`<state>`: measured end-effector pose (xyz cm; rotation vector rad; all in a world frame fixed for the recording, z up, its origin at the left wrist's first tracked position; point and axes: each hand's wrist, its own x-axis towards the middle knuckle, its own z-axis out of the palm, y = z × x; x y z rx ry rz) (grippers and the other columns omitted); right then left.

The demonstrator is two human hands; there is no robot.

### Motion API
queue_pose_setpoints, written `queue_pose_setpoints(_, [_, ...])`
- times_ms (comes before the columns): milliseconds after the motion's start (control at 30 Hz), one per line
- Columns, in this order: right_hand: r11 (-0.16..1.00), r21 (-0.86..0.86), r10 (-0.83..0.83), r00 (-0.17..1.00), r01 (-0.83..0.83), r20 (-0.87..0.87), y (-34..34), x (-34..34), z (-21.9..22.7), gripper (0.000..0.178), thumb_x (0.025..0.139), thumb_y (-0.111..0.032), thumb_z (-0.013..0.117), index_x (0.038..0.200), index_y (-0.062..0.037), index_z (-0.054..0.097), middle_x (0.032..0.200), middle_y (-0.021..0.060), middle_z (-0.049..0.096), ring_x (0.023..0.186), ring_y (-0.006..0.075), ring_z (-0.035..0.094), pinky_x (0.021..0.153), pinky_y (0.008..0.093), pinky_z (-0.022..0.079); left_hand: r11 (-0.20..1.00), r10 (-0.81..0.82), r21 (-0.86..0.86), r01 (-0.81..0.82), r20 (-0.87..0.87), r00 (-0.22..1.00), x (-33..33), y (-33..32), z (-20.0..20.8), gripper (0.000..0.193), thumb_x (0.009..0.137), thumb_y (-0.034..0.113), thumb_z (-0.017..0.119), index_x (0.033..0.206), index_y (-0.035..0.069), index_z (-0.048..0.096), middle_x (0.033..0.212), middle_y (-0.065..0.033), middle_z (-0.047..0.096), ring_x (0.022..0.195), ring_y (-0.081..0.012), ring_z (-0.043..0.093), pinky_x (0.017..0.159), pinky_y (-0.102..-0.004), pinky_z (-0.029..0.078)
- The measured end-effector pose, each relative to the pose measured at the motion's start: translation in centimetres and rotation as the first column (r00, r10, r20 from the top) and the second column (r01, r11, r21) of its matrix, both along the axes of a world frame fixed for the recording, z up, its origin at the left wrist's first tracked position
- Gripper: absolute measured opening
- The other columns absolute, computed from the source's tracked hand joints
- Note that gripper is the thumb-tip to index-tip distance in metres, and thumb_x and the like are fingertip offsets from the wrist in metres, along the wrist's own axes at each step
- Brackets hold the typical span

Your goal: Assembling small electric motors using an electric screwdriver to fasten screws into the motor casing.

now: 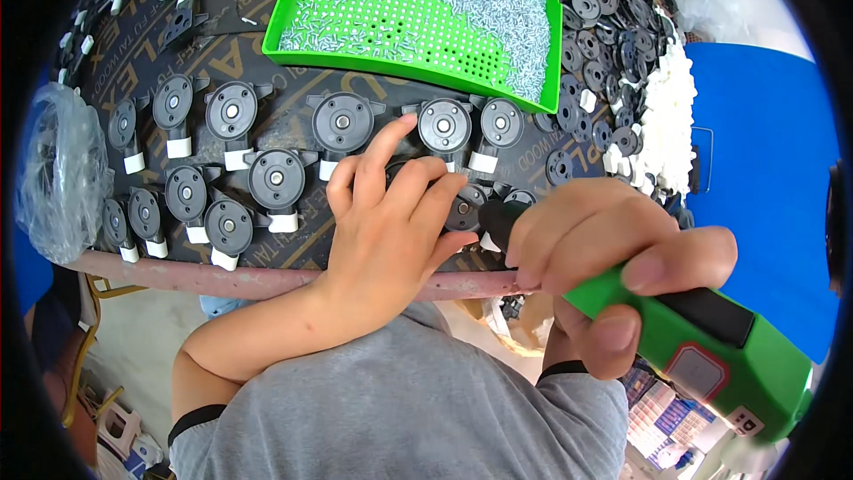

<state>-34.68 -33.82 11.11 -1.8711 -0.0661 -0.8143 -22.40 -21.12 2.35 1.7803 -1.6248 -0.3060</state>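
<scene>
Head view: green driver [657, 329], tip [493, 220] indistinct

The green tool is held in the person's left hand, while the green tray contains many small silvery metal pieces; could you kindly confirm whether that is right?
Not quite: the head view shows the green tool in the right hand. The green tray does contain many small silvery metal pieces.

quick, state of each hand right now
Left hand: fingers spread beside a black disc; whether gripping it cannot be told.
Right hand: closed, holding the green power tool.
</scene>
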Motion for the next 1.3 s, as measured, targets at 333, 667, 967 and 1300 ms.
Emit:
queue_pose_setpoints(333, [0.991,-0.02,0.128,0.976,-0.133,-0.176,-0.2,0.4,1.7,0.034,0.092,-0.016,0.067,0.11,-0.0087,0.039,0.077,0.0105,0.06,0.06,0.0281,0.063,0.055,0.043,0.056,0.998,-0.025,0.058,0.017,0.132,0.991,-0.3,0.4,-0.1,0.05,0.074,0.036,0.073,0.114,0.008,0.064,0.117,-0.0049,0.055,0.136,-0.0283,0.039,0.097,-0.0449,0.026])
queue_pose_setpoints(667, [0.932,0.048,-0.363,0.92,0.36,0.148,-5.9,5.2,-2.8,0.026,0.096,-0.019,0.049,0.119,-0.0092,0.043,0.071,0.0118,0.055,0.052,0.024,0.054,0.05,0.0398,0.051,0.999,-0.02,0.04,0.016,0.107,0.994,-0.2,0.4,-0.8,0.049,0.082,0.043,0.071,0.117,0.009,0.066,0.119,-0.0035,0.057,0.133,-0.0331,0.04,0.096,-0.046,0.024])
queue_pose_setpoints(967, [0.921,0.022,-0.389,0.918,0.389,0.073,-6.3,5.2,-2.8,0.028,0.096,-0.018,0.049,0.121,-0.0091,0.042,0.069,0.0124,0.055,0.053,0.0241,0.055,0.052,0.039,0.052,1.0,-0.012,0.021,0.01,0.099,0.995,-0.1,0.2,-0.6,0.052,0.074,0.039,0.076,0.116,0.011,0.066,0.117,-0.0022,0.057,0.133,-0.029,0.043,0.094,-0.0435,0.026])
queue_pose_setpoints(1300, [0.92,0.188,-0.378,0.905,0.344,0.196,-4.6,4.0,-0.5,0.029,0.096,-0.022,0.047,0.121,-0.0087,0.046,0.075,0.0112,0.054,0.053,0.0231,0.052,0.05,0.0394,0.049,1.0,-0.004,0.007,0.003,0.086,0.996,-0.2,0.2,-0.8,0.053,0.072,0.038,0.077,0.116,0.01,0.066,0.116,-0.0037,0.057,0.132,-0.0308,0.043,0.093,-0.0447,0.026])
